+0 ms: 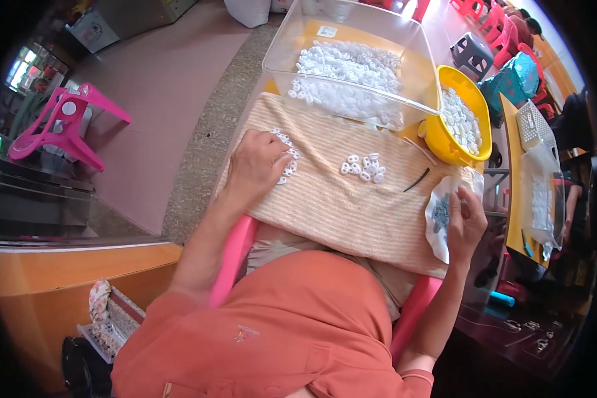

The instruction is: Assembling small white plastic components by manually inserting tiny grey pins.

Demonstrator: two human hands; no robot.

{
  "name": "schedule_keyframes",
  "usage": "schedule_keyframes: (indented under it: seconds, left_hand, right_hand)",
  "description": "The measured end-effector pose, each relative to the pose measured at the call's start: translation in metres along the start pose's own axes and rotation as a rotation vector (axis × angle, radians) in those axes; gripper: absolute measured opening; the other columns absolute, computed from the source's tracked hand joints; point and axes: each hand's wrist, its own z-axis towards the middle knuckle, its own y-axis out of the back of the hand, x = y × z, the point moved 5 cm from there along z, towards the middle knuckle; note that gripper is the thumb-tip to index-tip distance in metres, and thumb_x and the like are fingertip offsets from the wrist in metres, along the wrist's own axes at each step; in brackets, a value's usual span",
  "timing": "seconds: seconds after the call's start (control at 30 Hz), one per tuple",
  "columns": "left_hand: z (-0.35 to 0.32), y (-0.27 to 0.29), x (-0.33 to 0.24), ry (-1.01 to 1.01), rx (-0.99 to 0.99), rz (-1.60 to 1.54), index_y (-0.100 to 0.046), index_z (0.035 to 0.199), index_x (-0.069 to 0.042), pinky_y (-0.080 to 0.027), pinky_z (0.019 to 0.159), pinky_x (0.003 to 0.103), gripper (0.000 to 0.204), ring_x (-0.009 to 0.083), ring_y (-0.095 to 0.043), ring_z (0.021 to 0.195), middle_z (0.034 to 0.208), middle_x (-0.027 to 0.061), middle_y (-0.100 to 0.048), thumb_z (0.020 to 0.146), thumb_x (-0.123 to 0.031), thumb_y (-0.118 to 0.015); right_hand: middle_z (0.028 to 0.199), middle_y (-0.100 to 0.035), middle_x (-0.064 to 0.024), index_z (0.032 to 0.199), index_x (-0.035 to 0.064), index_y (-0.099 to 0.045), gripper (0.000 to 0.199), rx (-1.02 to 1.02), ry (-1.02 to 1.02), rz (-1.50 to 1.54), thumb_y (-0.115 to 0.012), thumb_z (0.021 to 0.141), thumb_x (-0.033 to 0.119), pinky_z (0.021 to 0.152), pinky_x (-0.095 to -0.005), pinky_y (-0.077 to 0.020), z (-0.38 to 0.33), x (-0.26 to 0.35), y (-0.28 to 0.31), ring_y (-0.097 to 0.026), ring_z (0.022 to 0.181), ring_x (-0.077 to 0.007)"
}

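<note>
My left hand [257, 161] rests at the left side of a striped cloth [325, 212], fingers bent together. Its fingertips touch or lie beside a cluster of small white oval pieces with holes [289, 174]. Whether one is held under the fingers is hidden. A second small pile of the white pieces [365, 169] lies mid-cloth, apart from both hands. At the right my right hand [467, 222] is over a white sheet [436, 244] bearing a heap of tiny grey parts [440, 213]. Its thumb and fingers are pinched; anything between them is too small to make out.
Beyond the cloth stands a clear plastic bin [414, 93] with many white pieces. A yellow basin [483, 126] holds more. A thin dark strip [416, 180] lies near the white sheet. A pink stool [66, 126] stands at left; another table [516, 219] is at right.
</note>
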Motion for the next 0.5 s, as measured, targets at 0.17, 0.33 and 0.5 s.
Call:
schedule_keyframes:
  seconds: [0.17,0.33,0.5]
  left_hand:
    - [0.005,-0.006,-0.008,-0.082,-0.024,0.055,-0.071,0.083,-0.008,-0.047,0.083,0.036,0.009,0.026,-0.055,0.092,0.09,0.0058,-0.064,0.077,-0.014,-0.069]
    - [0.013,-0.016,-0.004,-0.186,0.104,0.147,-0.07,0.08,-0.009,-0.048,0.084,0.034,0.012,0.0243,-0.054,0.091,0.088,0.0052,-0.063,0.08,-0.018,-0.064]
    - [0.015,-0.009,-0.003,-0.218,0.166,0.123,-0.07,0.085,-0.008,-0.048,0.086,0.036,0.011,0.0264,-0.055,0.095,0.093,0.0061,-0.063,0.079,-0.017,-0.067]
  right_hand:
    - [0.097,-0.064,-0.0081,0.103,-0.0048,-0.065,0.017,0.015,-0.148,0.051,-0.064,0.086,-0.002,0.073,-0.023,-0.0471,-0.019,-0.004,0.009,-0.06,0.082,-0.0119]
    - [0.093,-0.059,-0.002,0.109,-0.0028,-0.063,0.02,0.022,-0.07,0.093,-0.063,0.089,-0.001,0.064,-0.0186,-0.0449,-0.033,-0.005,0.014,-0.055,0.071,-0.0065]
    - [0.094,-0.061,-0.0019,0.108,-0.0021,-0.065,0.02,0.007,-0.104,0.143,-0.065,0.088,0.0,0.064,-0.0193,-0.0471,-0.035,-0.013,0.02,-0.057,0.071,-0.0067]
